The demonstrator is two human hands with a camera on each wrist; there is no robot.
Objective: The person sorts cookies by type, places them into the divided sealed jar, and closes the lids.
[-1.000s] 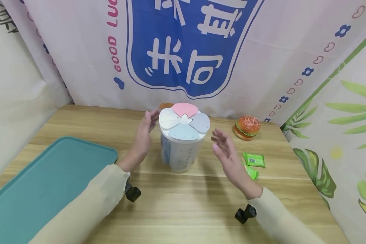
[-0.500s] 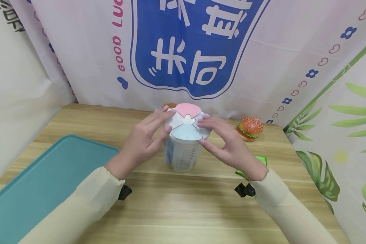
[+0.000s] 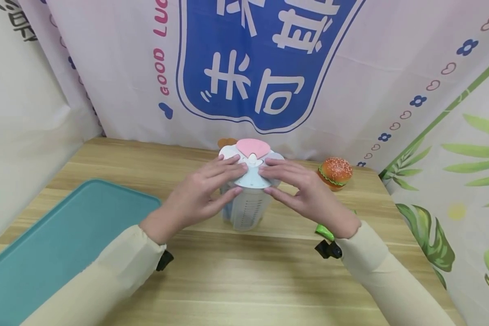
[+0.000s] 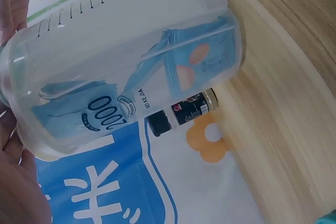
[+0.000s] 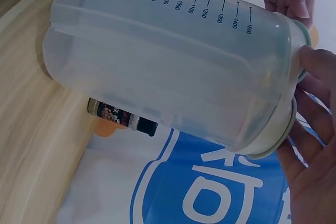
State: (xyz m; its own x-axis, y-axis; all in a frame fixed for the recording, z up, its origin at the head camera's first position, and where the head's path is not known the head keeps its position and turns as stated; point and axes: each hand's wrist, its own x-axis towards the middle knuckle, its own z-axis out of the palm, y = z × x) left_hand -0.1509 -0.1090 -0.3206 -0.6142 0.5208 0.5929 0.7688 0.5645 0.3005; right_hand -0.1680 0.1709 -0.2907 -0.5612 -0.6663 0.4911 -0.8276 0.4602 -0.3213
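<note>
A clear, ribbed storage canister (image 3: 250,210) stands upright on the table, with measuring marks up its wall. Its four-lobed lid (image 3: 254,179) has a pink, a pale blue and two whitish-grey sections around a small centre knob. Blue packets (image 4: 202,59) show through the wall in the left wrist view. My left hand (image 3: 197,192) rests on the lid's left side, fingers extended over the top and thumb at the front rim. My right hand (image 3: 309,192) mirrors it on the right side, fingertips on top and thumb at the front edge.
A toy hamburger (image 3: 335,173) sits at the back right. Green packets (image 3: 323,232) lie partly hidden behind the right wrist. A teal tray (image 3: 77,235) fills the left side. Behind the canister stands a small dark-capped bottle (image 5: 121,116). A printed curtain (image 3: 371,81) hangs behind.
Both hands have come inward from either side of the canister, then settled onto the lid with their fingertips closer to its centre. The canister stays in place on the table.
</note>
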